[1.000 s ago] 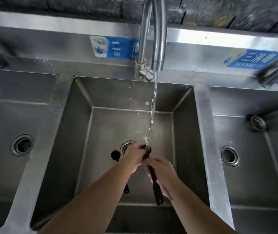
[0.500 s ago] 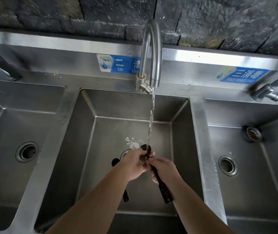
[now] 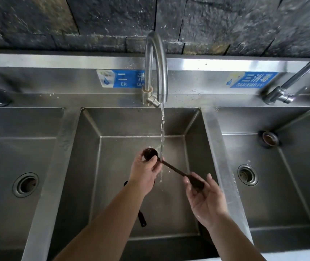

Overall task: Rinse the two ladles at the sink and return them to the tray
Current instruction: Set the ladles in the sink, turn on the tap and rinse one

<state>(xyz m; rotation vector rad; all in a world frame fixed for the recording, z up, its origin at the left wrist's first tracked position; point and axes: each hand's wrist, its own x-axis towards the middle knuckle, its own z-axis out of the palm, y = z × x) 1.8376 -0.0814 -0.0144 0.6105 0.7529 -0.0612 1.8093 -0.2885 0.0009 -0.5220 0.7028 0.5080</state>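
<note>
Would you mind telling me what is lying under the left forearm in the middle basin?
A second dark ladle lies on the middle basin floor. Only its handle end and a sliver by the wrist show; the left forearm covers its bowl.

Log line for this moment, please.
rinsing | left hand grip: ladle bowl | right hand grip: handle | faucet running | second ladle in sink

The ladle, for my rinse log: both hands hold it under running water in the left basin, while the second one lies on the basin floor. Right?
Not the left basin: the head view shows the middle basin. The rest stands.
</note>
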